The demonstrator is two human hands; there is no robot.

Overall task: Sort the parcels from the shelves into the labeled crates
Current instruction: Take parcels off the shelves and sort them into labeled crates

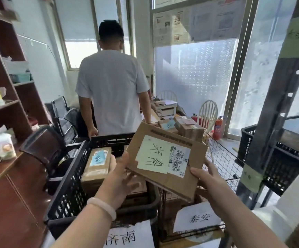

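Observation:
A flat cardboard parcel (164,158) with a pale handwritten note and a barcode label hangs tilted above the crates. My left hand (120,176) grips its left edge, thumb on top. My right hand (207,178) holds its lower right corner, thumb on top. Below on the left stands a black plastic crate (70,185) with a white paper label (129,237); inside lies a brown parcel (96,165) with a blue sticker. To the right stands a wire basket (222,158) with its own white label (197,219).
A person in a grey shirt (111,90) stands with their back to me behind the black crate. More parcels (182,127) are stacked behind the wire basket. Brown shelves (7,108) line the left; a metal rack (277,108) and another black crate (277,158) stand at right.

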